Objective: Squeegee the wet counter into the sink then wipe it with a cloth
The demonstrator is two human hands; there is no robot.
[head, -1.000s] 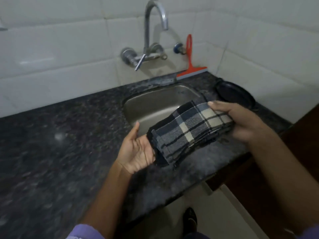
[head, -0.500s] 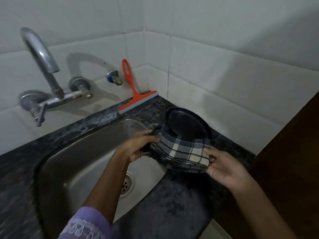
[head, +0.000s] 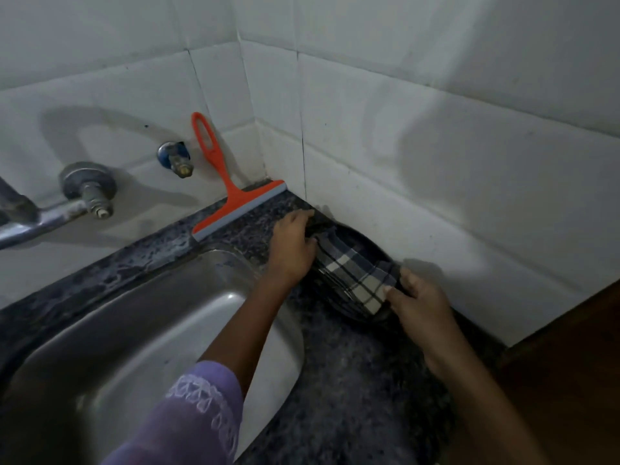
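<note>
A folded dark checked cloth [head: 355, 276] lies on a black round plate [head: 369, 243] in the counter's right corner. My left hand [head: 292, 246] grips the cloth's far end and my right hand [head: 419, 297] grips its near end. The orange squeegee [head: 231, 199] leans against the tiled wall behind the sink, its blade on the counter. The steel sink [head: 141, 317] sits to the left, set in the dark speckled counter [head: 352, 380]. Wet patches show on the counter strip behind the sink.
A metal tap body [head: 87, 193] and a blue wall valve [head: 174, 159] stick out of the white tiled wall above the sink. A tiled side wall closes the counter on the right. A brown wooden panel [head: 563, 380] stands at the lower right.
Both hands carried the cloth from over the counter's front edge to the black plate in the right corner and lowered it there. My view swung right, closer to the corner.
</note>
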